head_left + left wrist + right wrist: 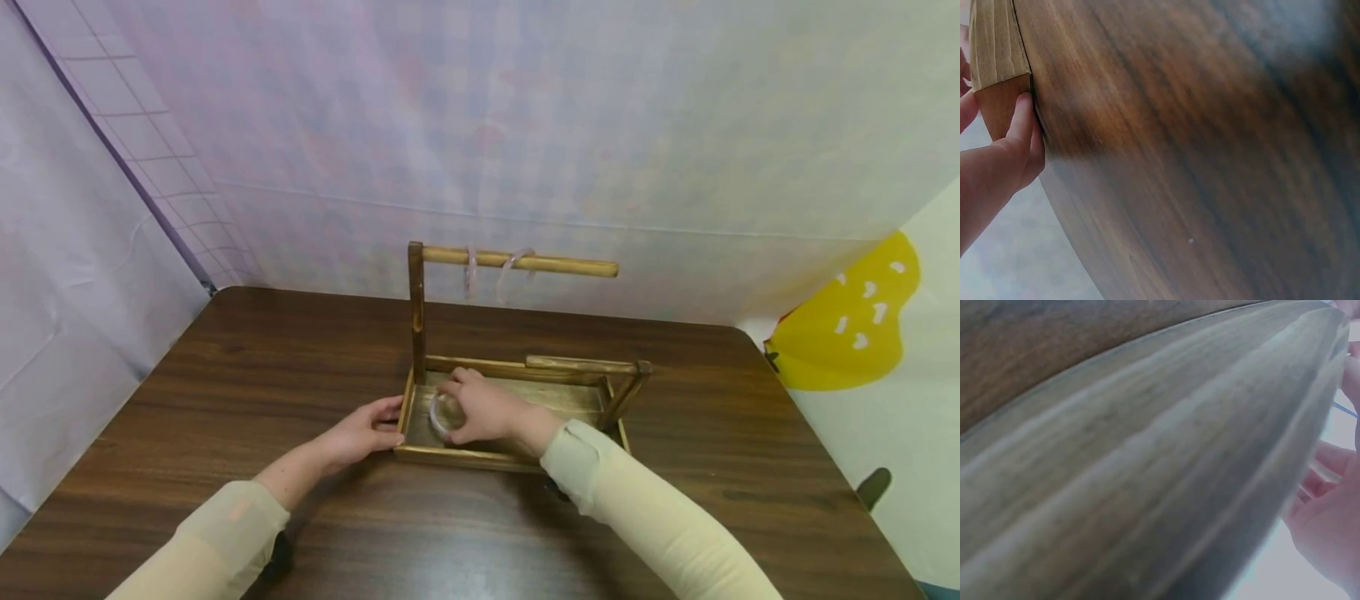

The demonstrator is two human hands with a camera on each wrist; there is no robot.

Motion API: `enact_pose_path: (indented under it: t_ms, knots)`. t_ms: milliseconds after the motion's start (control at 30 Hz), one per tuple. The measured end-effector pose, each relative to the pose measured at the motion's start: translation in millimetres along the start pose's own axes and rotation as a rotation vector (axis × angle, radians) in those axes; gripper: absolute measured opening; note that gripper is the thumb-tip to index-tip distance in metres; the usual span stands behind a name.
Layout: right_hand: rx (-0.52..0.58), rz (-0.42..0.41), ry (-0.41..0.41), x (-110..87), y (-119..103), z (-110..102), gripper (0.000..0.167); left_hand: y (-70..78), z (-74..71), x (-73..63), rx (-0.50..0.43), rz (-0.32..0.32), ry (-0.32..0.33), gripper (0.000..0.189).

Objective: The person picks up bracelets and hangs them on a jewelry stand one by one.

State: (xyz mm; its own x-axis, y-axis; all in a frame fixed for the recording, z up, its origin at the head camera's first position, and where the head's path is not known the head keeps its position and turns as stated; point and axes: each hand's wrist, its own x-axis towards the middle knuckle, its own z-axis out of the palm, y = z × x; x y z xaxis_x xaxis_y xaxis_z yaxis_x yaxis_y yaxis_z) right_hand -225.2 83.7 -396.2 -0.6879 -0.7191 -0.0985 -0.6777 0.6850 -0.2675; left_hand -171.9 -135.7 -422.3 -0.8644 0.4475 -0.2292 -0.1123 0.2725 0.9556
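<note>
A wooden stand with a shallow tray base sits on the table. My right hand reaches into the tray and pinches a pale, translucent bangle near its left end. Two more bangles hang on the upper bar: a left one and a right one. At the tray's left end, my left hand touches the outside with fairly straight fingers and thumb. The left wrist view shows a fingertip against the tray's corner. The tray's wall fills much of the right wrist view, and the bangle is not visible there.
A tall post rises at the tray's left and carries the upper bar. On the right, a shorter post carries a lower bar. The dark wooden table extends around the stand, with a pale curtain behind.
</note>
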Motion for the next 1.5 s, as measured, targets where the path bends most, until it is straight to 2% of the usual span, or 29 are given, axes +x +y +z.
enact_pose_path:
  t_ms: [233,467,633,867,1233,1500]
  knots:
    - [0.101,-0.021,0.061,-6.4,3,-6,0.07,-0.3,-0.1,-0.4,-0.005,0.009,0.003,0.065]
    - [0.222,0.005,0.054,-16.9,8,-13,0.07,0.0,-0.2,-0.6,0.005,-0.009,0.0,0.066]
    - [0.248,-0.008,0.077,-22.9,12,-16,0.068,0.3,0.2,-0.7,0.007,-0.019,0.002,0.066]
    - [0.342,-0.025,0.084,-31.3,16,-18,0.065,1.2,0.4,-1.8,0.02,-0.01,-0.004,0.067]
    - [0.456,-0.089,0.1,-38.4,15,-20,0.068,1.1,0.9,-1.9,0.026,0.003,-0.004,0.066]
    - [0.571,-0.173,0.147,-40.5,13,-25,0.067,-1.8,-0.3,0.4,0.024,0.016,-0.003,0.065]
